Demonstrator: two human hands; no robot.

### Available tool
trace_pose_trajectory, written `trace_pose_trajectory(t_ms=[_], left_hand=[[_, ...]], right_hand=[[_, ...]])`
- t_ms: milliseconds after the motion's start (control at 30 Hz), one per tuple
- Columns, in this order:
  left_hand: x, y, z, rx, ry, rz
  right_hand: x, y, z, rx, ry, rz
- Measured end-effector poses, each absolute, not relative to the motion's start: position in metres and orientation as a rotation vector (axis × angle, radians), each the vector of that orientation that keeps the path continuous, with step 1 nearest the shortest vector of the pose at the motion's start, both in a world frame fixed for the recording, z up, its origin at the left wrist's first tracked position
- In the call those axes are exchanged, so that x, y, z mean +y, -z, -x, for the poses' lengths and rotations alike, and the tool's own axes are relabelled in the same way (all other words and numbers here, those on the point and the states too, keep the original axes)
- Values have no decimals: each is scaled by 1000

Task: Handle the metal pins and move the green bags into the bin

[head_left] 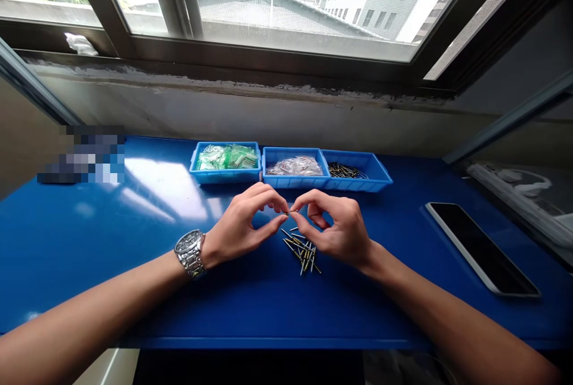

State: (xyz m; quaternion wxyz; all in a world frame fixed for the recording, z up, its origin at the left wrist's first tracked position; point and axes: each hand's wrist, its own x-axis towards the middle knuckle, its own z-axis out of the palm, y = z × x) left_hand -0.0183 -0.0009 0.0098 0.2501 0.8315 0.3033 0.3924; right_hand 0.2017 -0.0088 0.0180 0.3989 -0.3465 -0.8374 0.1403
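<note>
My left hand [244, 225] and my right hand [338, 227] meet fingertip to fingertip over the middle of the table. Thumb and index finger of each are pinched on a tiny brass-coloured metal pin [289, 213]; most of it is hidden by the fingertips. Just below and partly behind my right hand lies a loose pile of thin metal pins [304, 253], silver and brass-coloured, pointing in various directions. A silver watch [190, 252] is on my left wrist.
Beyond my hands stand a blue tray [226, 178] of green-and-clear packets, another blue tray [295, 182] of clear packets and a third blue tray [378, 173] with dark and brass-coloured pins. A phone-like device [483, 248] lies right on the blue table [215, 313]. A window rises behind.
</note>
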Motion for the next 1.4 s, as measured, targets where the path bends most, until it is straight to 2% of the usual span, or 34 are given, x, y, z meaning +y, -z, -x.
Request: trace_pose_trajectory(t_ms=[167,367,600,967,1133,1400], left_hand=[[-2,-9,18,767,-993,-2284],[-2,-10,19,836,-1141,-2251],[-3,-12,18,813,-1150,-2251],[-1,-8,18,801,-1063,-2248],[-2,-9,17,758,-1028,-2261],[-1,-10,19,809,-1140,-2265]], right_hand=[[-10,-16,-201,-2181,-387,795],[-8,-19,-203,-2120,-369,904],[-3,-12,-202,-2230,-550,922],[-9,-18,-200,-2132,-314,789],[-10,-18,-200,-2166,-339,731],[-2,-15,-206,-2246,-490,891]])
